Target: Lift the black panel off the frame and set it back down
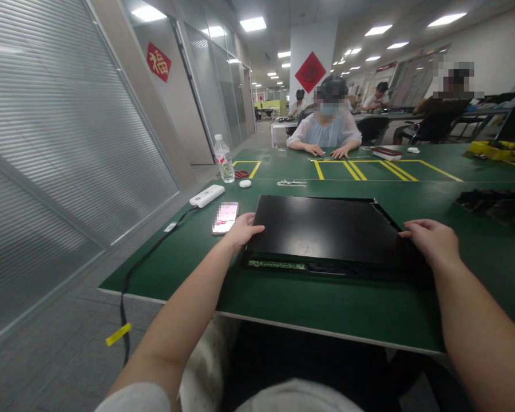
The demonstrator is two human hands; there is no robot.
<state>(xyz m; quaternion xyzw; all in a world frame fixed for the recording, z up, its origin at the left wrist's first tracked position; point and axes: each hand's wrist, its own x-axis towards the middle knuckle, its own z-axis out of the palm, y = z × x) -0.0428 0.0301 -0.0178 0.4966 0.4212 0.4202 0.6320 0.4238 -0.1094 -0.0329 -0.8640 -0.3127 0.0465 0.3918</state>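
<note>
A flat black screen panel (pixel 321 229) lies on the green table, slightly tilted over a black frame (pixel 352 270). A strip of green circuit board (pixel 277 265) shows along the frame's near left edge. My left hand (pixel 244 230) grips the panel's left edge, thumb on top and fingers curled at the side. At the right edge, my right hand (pixel 433 240) pinches the side of the panel or frame with thumb and fingers; which of the two is hard to tell.
Left of the panel are a lit phone (pixel 225 218), a white power strip (pixel 207 196) with a black cable, a bottle (pixel 224 160), red scissors (pixel 241 174) and a white case (pixel 245 183). Dark parts (pixel 498 206) lie at right. A masked person (pixel 326 129) sits opposite.
</note>
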